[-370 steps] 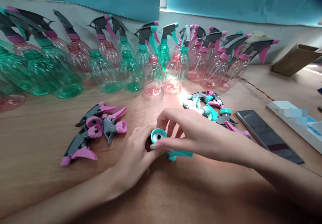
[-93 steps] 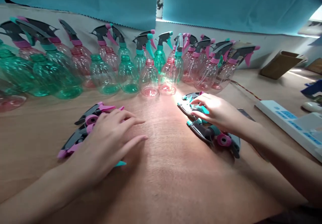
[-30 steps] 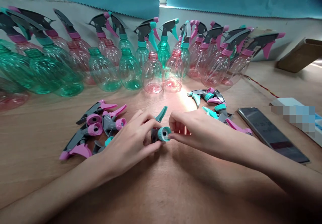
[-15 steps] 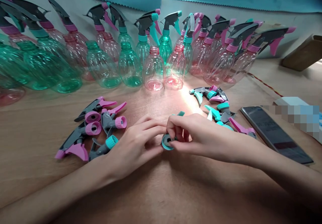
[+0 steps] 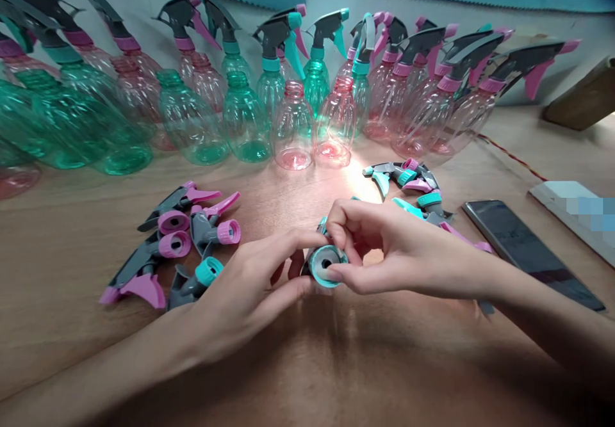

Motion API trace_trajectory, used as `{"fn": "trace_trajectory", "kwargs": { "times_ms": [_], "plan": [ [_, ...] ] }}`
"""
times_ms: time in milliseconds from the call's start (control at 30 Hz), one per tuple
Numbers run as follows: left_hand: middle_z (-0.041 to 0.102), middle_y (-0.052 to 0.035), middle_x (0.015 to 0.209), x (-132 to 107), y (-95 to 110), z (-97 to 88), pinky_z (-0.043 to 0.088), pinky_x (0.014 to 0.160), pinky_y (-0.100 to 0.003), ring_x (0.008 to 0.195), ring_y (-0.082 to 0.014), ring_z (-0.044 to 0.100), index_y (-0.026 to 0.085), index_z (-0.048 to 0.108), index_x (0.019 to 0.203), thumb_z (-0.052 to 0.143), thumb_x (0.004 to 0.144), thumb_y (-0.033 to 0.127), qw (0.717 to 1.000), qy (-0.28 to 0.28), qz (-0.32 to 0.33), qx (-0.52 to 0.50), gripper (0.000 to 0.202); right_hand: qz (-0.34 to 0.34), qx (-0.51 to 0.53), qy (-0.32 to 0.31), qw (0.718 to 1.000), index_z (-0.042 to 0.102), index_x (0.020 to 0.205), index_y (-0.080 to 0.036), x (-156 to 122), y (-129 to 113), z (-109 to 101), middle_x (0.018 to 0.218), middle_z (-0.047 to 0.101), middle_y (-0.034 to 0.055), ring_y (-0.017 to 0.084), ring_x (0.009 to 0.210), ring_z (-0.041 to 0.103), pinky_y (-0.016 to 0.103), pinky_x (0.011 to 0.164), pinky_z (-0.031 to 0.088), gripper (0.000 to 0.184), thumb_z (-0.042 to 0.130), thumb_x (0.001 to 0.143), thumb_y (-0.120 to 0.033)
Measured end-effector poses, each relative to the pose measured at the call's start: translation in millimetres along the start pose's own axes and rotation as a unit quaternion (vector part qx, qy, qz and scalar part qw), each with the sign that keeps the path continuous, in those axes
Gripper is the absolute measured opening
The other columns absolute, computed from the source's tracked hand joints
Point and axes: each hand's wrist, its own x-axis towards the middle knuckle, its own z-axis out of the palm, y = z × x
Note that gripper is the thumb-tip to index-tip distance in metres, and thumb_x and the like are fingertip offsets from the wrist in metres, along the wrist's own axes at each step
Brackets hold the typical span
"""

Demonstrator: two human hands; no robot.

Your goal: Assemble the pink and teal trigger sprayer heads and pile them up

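Note:
Between my two hands is a grey and teal trigger sprayer head [image 5: 317, 265], its teal collar turned toward me with a pale ring and dark hole inside. My left hand [image 5: 262, 270] grips it from the left, thumb and fingers closed around its side. My right hand [image 5: 384, 244] pinches the collar's right edge, with the thumb at the lower rim and bent fingers above. Much of the sprayer's body is hidden by my fingers. To the left of my left hand lie several loose sprayer heads [image 5: 173, 244], pink and grey, with one teal-collared sprayer head [image 5: 206, 272] close to my wrist.
Several green bottles [image 5: 247, 120] and pink bottles [image 5: 294, 126] stand along the back, many topped with sprayers. More sprayer heads [image 5: 430, 200] lie beyond my right hand. A phone [image 5: 528, 251], a white box [image 5: 567, 203], a twisted cord [image 5: 514, 156] and a brown block [image 5: 581, 97] are at right.
The sprayer's collar has turned to face me more fully and shows larger. My right hand has shifted slightly right, and both hands stay on the sprayer head. The view has shifted slightly.

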Motion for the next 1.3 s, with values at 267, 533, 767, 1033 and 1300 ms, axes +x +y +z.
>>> {"fn": "trace_trajectory", "kwargs": {
  "times_ms": [267,533,767,1033,1300],
  "plan": [
    [0.063,0.0013,0.093,0,-8,3.4,0.041,0.057,-0.02,0.065,-0.0106,0.055,0.024,0.054,0.111,0.053,0.092,0.023,0.996,-0.016,0.034,0.086,0.019,0.046,-0.046,-0.001,0.998,0.036,0.077,-0.022,5,15,3,0.068,0.047,-0.008,0.007,0.059,0.042,0.019,0.048,0.033,0.033,0.068,0.071,-0.023],
    [0.061,0.0002,0.094,-1,-10,5.9,0.044,0.06,-0.022,0.076,-0.0141,0.061,0.024,0.053,0.116,0.053,0.092,0.026,0.985,-0.03,0.039,0.165,0.024,0.027,-0.083,-0.02,0.996,0.03,0.077,-0.024,12,33,5,0.071,0.051,-0.0069,0.009,0.062,0.048,0.021,0.051,0.035,0.04,0.069,0.068,-0.029],
    [0.061,-0.0033,0.103,-1,-12,6.4,0.047,0.064,-0.027,0.084,-0.0191,0.063,0.023,0.048,0.12,0.048,0.094,0.028,0.98,-0.03,0.039,0.195,0.026,-0.005,-0.1,-0.012,0.995,0.026,0.078,-0.025,10,31,12,0.065,0.043,-0.0099,0.007,0.055,0.047,0.019,0.046,0.033,0.037,0.062,0.072,-0.023],
    [0.061,-0.0035,0.097,1,-9,6.1,0.048,0.061,-0.027,0.078,-0.0182,0.063,0.02,0.05,0.114,0.051,0.091,0.022,0.977,-0.016,0.034,0.209,0.023,-0.015,-0.178,0.009,0.984,0.027,0.082,-0.024,4,19,17,0.068,0.043,-0.0077,0.008,0.053,0.051,0.021,0.048,0.035,0.027,0.052,0.075,-0.018],
    [0.062,-0.0057,0.096,0,-5,11.4,0.051,0.064,-0.03,0.08,-0.0207,0.063,0.016,0.053,0.112,0.054,0.087,0.016,0.974,-0.015,-0.006,0.227,0.025,-0.03,-0.129,0.027,0.991,0.034,0.084,-0.023,9,28,21,0.077,0.043,-0.0059,0.005,0.053,0.043,0.019,0.048,0.034,0.024,0.052,0.073,-0.012]
  ]
}}
